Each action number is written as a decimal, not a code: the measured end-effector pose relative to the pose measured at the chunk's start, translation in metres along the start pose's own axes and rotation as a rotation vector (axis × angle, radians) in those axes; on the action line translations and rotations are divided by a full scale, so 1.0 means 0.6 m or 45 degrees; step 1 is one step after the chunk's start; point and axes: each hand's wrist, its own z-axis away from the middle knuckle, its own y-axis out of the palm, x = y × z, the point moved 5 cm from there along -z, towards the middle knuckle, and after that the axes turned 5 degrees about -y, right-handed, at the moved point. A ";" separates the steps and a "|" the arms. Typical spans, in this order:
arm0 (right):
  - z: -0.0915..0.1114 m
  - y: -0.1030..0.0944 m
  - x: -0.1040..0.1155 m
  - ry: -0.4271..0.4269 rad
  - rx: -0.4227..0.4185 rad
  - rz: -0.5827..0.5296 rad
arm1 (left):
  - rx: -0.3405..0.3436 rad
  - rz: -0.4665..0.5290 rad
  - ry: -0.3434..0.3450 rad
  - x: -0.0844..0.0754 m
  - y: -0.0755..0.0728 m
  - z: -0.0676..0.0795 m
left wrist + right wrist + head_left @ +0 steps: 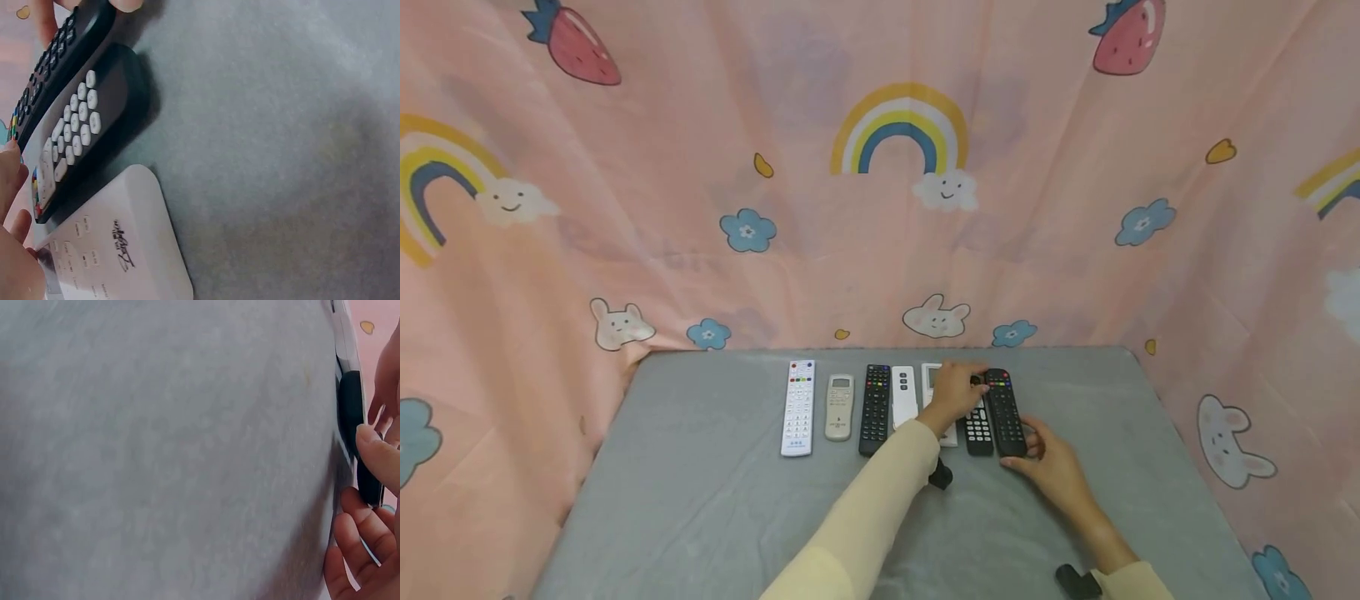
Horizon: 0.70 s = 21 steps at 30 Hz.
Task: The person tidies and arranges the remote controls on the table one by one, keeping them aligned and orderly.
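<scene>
A black remote control (1006, 412) with colored keys lies at the right end of a row of remotes. My right hand (1058, 473) grips its near end, thumb at the bottom edge and fingers along the right side. At its far end, the thumb and index finger of my left hand (952, 390) pinch the top. Just left of it is a black remote with white buttons (80, 122), partly under the left hand in the head view. A white remote with a small screen (106, 244) lies beside that one, also partly covered by the left hand.
Farther left lie a slim white remote (904, 392), a long black remote (874, 408), a small beige remote (839, 408) and a long white remote (798, 408). The grey-covered table (700, 483) meets a pink patterned curtain (820, 275) at the back.
</scene>
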 end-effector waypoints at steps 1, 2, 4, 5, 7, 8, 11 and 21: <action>-0.001 0.001 -0.001 0.001 -0.002 0.002 | -0.001 -0.003 0.009 0.000 0.001 0.000; -0.001 0.002 -0.002 0.004 -0.002 0.001 | 0.000 -0.004 0.009 0.000 0.001 0.000; -0.002 0.003 -0.002 0.005 -0.002 -0.001 | -0.004 -0.015 0.005 0.000 0.003 0.000; -0.002 0.004 -0.002 0.007 -0.002 -0.004 | -0.008 -0.024 0.003 0.001 0.003 -0.001; -0.003 0.006 -0.002 0.015 -0.001 -0.009 | -0.020 -0.042 0.003 0.003 0.003 -0.001; -0.003 0.007 -0.002 0.019 -0.003 -0.009 | -0.024 -0.057 0.002 0.004 0.004 -0.002; -0.003 0.011 -0.002 0.020 0.000 -0.011 | -0.032 -0.089 0.005 0.010 0.009 -0.003; -0.006 0.019 -0.007 0.023 0.005 0.010 | -0.006 -0.265 0.035 0.012 0.020 -0.006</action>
